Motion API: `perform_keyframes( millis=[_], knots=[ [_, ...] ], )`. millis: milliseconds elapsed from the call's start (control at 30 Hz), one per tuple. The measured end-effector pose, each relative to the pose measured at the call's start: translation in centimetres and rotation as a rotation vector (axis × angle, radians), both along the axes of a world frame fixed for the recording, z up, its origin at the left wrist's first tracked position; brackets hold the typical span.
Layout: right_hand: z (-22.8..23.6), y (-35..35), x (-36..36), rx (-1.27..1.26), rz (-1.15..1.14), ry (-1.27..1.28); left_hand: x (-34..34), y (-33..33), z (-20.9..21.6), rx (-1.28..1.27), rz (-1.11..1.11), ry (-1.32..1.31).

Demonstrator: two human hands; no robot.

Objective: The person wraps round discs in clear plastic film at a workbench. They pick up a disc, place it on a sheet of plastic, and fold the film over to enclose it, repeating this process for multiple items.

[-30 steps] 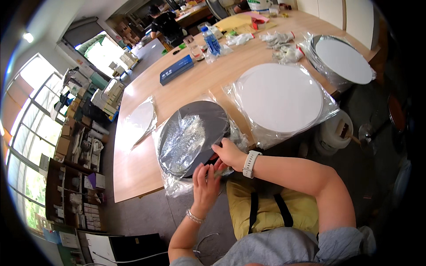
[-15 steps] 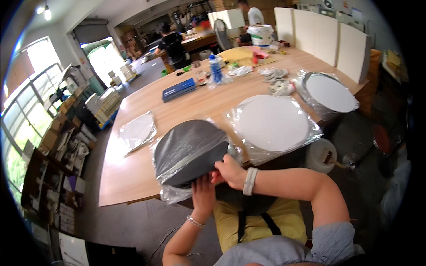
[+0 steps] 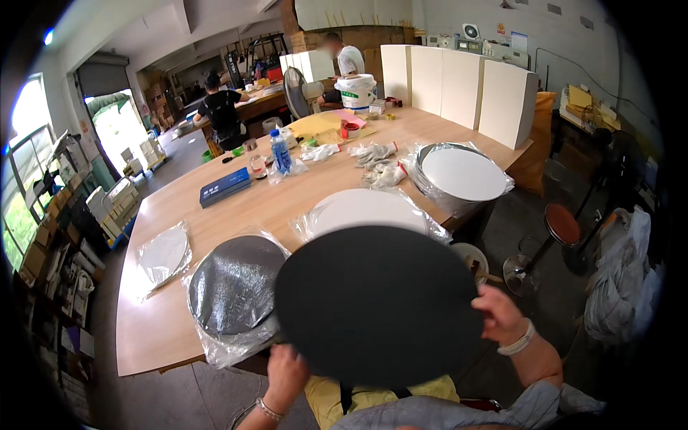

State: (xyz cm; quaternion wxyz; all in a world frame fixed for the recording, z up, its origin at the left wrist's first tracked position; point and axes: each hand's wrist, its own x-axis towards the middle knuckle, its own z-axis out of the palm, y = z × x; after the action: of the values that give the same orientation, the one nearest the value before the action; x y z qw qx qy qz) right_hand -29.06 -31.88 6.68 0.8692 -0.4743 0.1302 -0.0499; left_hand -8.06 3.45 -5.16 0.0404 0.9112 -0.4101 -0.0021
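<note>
A large flat black disc [image 3: 380,304] is tilted up in front of me, above my lap and past the table's near edge. My right hand [image 3: 499,315] pinches its right rim, thumb and fingers closed. At the lower left rim my left hand [image 3: 288,370] is closed on the disc too, its fingertips partly hidden. Just left of the disc, a clear plastic bag holding a dark round disc [image 3: 236,283] rests on the table. Behind the black disc lies a bagged stack of white discs [image 3: 369,208], partly covered by it.
The wooden table [image 3: 168,337] also bears a small bagged white disc [image 3: 163,254], a blue box [image 3: 225,187], a blue bottle [image 3: 280,152], work gloves [image 3: 373,153], another white disc stack [image 3: 464,172] and white panels [image 3: 459,86]. A stool [image 3: 562,223] stands right. Two people work farther back.
The black disc has come out of the plastic bag and moved right, toward me. My hands have spread apart to opposite sides of it. The view has turned right.
</note>
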Motion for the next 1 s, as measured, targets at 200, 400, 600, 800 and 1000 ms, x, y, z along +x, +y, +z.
perform_keyframes(
  millis=[200,400,600,800,1000],
  knots=[
    [-0.2,-8.1,-0.4,-0.04,-0.44,-0.083,3.8,-15.7,7.4,-0.632,-0.284,-0.328],
    [-2.1,-10.4,-2.8,-0.056,-0.4,0.011,4.3,-16.9,0.9,-0.2,-0.432,-0.138],
    [-4.7,-10.4,-8.6,-0.135,-0.36,0.199,3.2,-16.3,-1.4,-0.501,-0.395,-0.141],
    [-7.1,-10.0,-11.1,-0.09,-0.284,0.195,4.7,-19.9,2.9,-0.324,-0.207,-0.227],
    [-6.9,-8.9,-10.3,-0.038,-0.217,0.176,6.1,-20.4,0.4,-0.476,-0.173,-0.149]
  ],
)
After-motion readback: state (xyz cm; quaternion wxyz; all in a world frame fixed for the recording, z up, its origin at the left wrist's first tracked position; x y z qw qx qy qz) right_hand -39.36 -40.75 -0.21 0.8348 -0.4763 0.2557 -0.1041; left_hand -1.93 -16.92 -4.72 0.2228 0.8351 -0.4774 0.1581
